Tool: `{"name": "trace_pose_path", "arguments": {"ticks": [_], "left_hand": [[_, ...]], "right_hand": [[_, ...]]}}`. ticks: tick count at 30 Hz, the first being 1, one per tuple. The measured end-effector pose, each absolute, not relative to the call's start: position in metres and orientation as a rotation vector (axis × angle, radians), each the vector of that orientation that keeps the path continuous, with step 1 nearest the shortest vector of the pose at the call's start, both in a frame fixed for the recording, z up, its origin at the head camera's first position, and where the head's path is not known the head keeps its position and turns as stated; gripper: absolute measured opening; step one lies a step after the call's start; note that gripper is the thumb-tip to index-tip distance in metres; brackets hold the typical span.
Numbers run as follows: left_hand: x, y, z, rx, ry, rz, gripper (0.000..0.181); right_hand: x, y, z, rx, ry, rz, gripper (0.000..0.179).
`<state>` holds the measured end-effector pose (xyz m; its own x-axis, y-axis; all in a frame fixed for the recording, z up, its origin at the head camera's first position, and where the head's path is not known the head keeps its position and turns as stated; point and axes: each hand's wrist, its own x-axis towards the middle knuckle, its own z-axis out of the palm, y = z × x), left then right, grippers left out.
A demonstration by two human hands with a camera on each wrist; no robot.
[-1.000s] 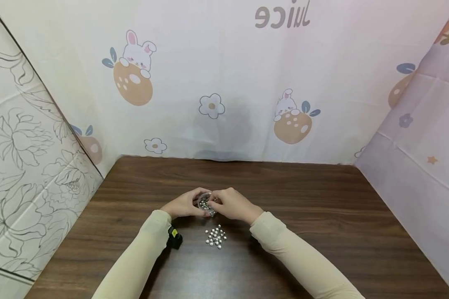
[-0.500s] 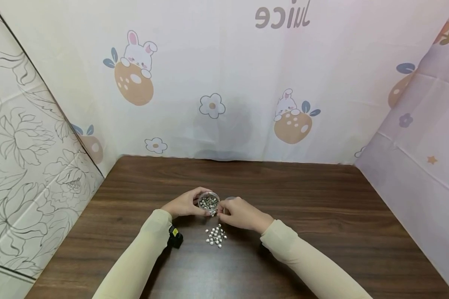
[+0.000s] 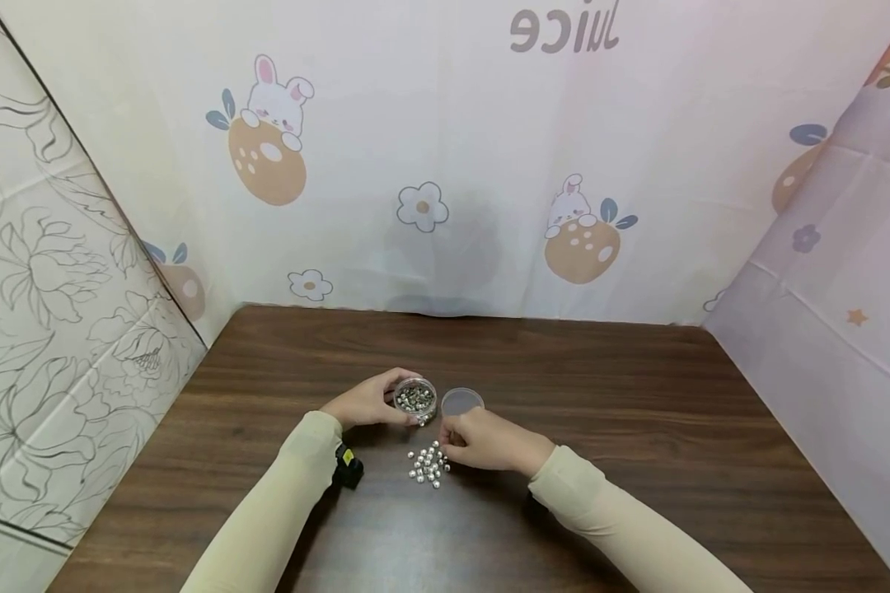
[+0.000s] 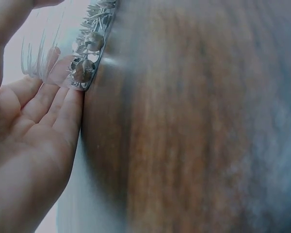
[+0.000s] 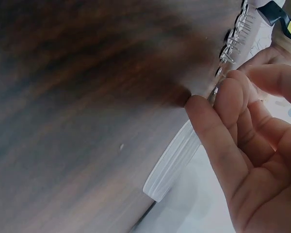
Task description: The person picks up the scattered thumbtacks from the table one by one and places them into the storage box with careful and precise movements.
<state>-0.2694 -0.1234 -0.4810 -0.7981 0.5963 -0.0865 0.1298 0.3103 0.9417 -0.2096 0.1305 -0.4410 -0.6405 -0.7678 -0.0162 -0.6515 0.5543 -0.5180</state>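
My left hand (image 3: 367,403) holds a clear round jar (image 4: 39,53) on the table, thumb and fingers curled round its side. Silver thumbtacks (image 3: 414,399) fill the uncovered jar, and in the left wrist view several show through its wall. My right hand (image 3: 487,441) is low over the table, at the right edge of a loose group of thumbtacks (image 3: 420,472). Between its fingertips in the right wrist view is a small bit of metal, a thumbtack (image 5: 214,95), mostly hidden by the fingers.
A clear round lid (image 3: 463,401) lies on the brown wooden table (image 3: 601,387), right of the jar and just behind my right hand. Patterned curtains (image 3: 475,165) hang along the table's back and sides. A black wrist camera (image 3: 348,468) sits below my left wrist.
My right hand has come out of the jar, passed to its right and moved down toward the loose thumbtacks, uncovering the lid. The left hand stays on the jar.
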Motion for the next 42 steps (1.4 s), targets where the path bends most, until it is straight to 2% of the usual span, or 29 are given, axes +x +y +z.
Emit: {"name": "trace_pose_path", "arguments": {"ticks": [42], "left_hand": [[-0.2706,-0.1224,-0.4818,0.654,2.154,1.500,0.067]], "right_hand": [[-0.2032,0.1266,-0.4405,-1.259,2.672,-0.503,0.020]]}}
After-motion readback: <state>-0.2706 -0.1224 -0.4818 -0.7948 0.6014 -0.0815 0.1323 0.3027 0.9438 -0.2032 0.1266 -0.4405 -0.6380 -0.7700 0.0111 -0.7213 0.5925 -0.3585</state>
